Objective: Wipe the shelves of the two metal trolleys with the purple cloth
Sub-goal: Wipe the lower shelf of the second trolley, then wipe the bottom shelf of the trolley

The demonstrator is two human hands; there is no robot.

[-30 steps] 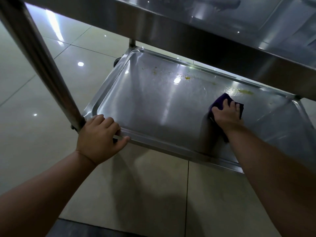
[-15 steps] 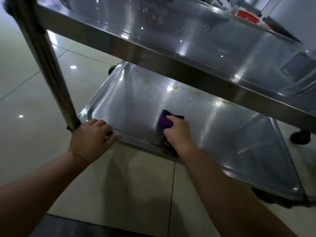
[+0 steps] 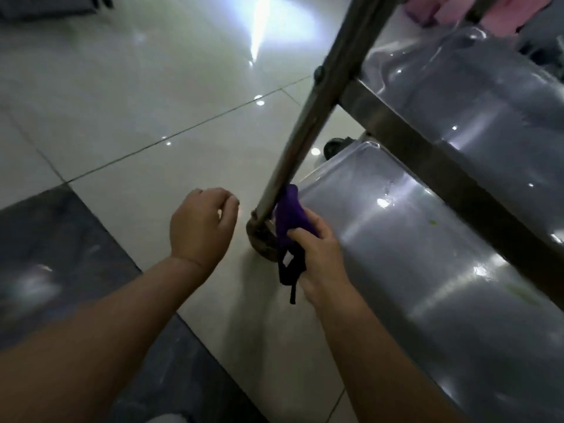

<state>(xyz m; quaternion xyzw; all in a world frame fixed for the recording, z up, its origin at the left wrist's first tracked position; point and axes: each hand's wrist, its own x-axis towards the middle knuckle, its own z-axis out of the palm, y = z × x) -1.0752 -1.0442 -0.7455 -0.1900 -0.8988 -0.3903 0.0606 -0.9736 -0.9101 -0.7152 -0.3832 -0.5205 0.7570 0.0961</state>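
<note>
My right hand (image 3: pixel 320 257) grips the bunched purple cloth (image 3: pixel 290 221) at the near left corner of the trolley's bottom shelf (image 3: pixel 427 254), right beside the foot of the metal post (image 3: pixel 308 123). A loose end of the cloth hangs below my fingers. My left hand (image 3: pixel 201 227) hovers over the floor to the left of the post, fingers loosely curled, holding nothing. The shelf above (image 3: pixel 476 96) runs across the upper right. A few small yellowish specks lie on the bottom shelf.
Glossy pale floor tiles (image 3: pixel 152 102) spread to the left and behind. A darker tile area (image 3: pixel 61 254) lies at the lower left. A black caster wheel (image 3: pixel 335 146) sits at the trolley's far corner, another under the near post. Pink items (image 3: pixel 494 10) show at the top right.
My right hand pulled the cloth from the shelf's middle to its near left corner and bunched it up. My left hand let go of the shelf rim. The view swung left.
</note>
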